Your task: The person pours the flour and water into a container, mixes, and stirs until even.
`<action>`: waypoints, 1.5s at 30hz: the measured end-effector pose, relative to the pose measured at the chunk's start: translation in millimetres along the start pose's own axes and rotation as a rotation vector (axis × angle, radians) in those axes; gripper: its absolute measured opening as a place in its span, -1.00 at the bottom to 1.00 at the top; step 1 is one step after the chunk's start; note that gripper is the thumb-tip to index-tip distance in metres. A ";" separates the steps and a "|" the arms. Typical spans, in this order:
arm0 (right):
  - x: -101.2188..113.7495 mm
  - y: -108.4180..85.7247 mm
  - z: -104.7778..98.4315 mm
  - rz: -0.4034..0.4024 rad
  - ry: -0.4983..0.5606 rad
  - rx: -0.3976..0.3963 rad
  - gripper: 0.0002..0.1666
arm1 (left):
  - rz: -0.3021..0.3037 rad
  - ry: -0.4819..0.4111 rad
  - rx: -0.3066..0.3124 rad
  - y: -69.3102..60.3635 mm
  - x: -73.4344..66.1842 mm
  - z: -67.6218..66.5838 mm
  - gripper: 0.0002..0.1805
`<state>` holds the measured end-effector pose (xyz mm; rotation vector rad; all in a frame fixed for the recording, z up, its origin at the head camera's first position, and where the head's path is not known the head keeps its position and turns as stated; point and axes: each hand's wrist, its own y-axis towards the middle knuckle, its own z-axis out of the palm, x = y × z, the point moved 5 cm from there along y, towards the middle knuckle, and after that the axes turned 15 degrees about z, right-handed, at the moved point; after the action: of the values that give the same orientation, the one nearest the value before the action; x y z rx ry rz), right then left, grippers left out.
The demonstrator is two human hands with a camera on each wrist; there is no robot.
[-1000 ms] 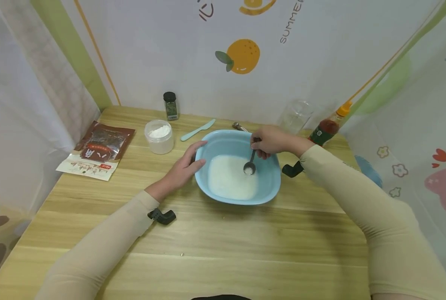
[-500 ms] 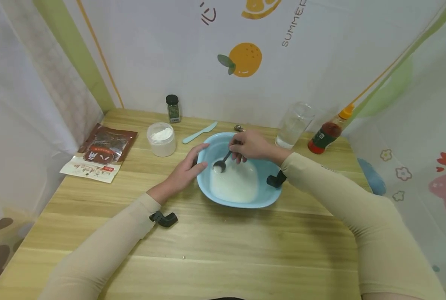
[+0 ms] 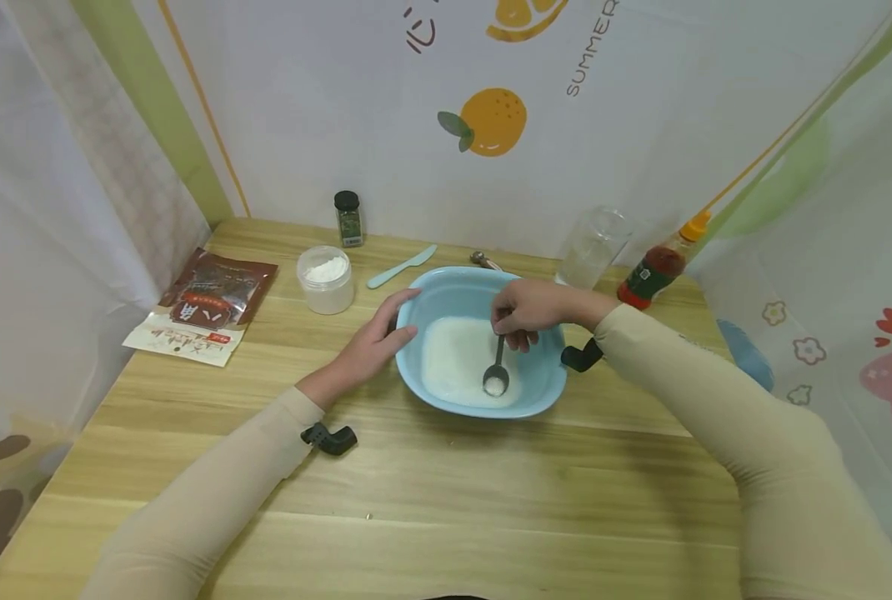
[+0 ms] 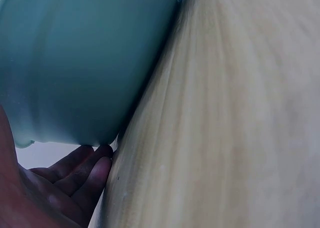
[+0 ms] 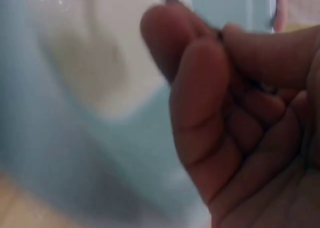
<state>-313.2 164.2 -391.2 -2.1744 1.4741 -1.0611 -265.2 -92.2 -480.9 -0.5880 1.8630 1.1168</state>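
Note:
A light-blue plastic basin stands on the wooden table, with a layer of white milky liquid in it. My left hand holds the basin's left side, thumb and forefinger at the rim. In the left wrist view, other fingers touch the outer wall low down near the table. My right hand reaches over the far right rim and pinches the handle of a dark measuring spoon. The spoon's bowl is at the liquid, with something white in it; how deep it sits cannot be told.
Left of the basin are an open jar of white powder, a dark-capped spice bottle, a pale-green plastic knife and a brown packet. Behind lies a metal utensil. A glass and red sauce bottle stand right.
The right hand swept the spoon left across the basin, then back right and towards the near side. The left hand kept its place on the basin.

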 end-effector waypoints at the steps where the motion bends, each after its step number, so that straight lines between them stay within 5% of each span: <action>1: -4.5 -0.9 -4.5 0.023 -0.012 -0.021 -0.76 | -0.001 0.001 0.001 -0.1 0.2 0.2 -0.32; 9: -16.5 0.3 -30.1 0.091 0.000 -0.282 -0.74 | 0.002 0.001 0.002 0.2 1.0 0.5 -0.32; 13: -8.1 6.1 -26.8 0.098 0.095 -0.346 -0.74 | 0.015 0.002 -0.001 -0.3 -0.3 0.6 -0.32; 17: 6.3 12.7 -13.9 0.038 0.191 -0.287 -0.76 | 0.039 0.021 -0.006 -0.5 -0.4 0.5 -0.31; 24: 10.6 7.9 -4.4 0.003 0.114 -0.076 -0.77 | 0.038 0.009 -0.002 0.7 -1.3 -0.1 -0.31; 27: 0.4 6.5 -12.1 0.059 0.090 -0.096 -0.75 | 0.054 -0.004 -0.005 0.5 2.4 -0.5 -0.32; 32: -8.8 9.9 -26.3 0.114 0.056 -0.267 -0.72 | 0.090 -0.005 -0.015 -2.4 7.5 -2.3 -0.31; 36: -1.2 13.0 -26.7 0.118 0.090 -0.340 -0.74 | 0.061 0.005 -0.014 -4.2 3.8 -2.6 -0.32; 40: 8.4 17.6 -17.5 0.061 0.193 -0.308 -0.76 | 0.025 0.014 -0.002 -3.5 1.3 -1.2 -0.32; 45: 11.9 16.6 -4.7 -0.032 0.198 -0.151 -0.78 | 0.014 0.009 0.001 -1.5 0.2 0.3 -0.32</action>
<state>-325.2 147.3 -393.4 -2.2561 1.6592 -1.2443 -264.1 -92.7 -481.9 -0.5816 1.8774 1.1241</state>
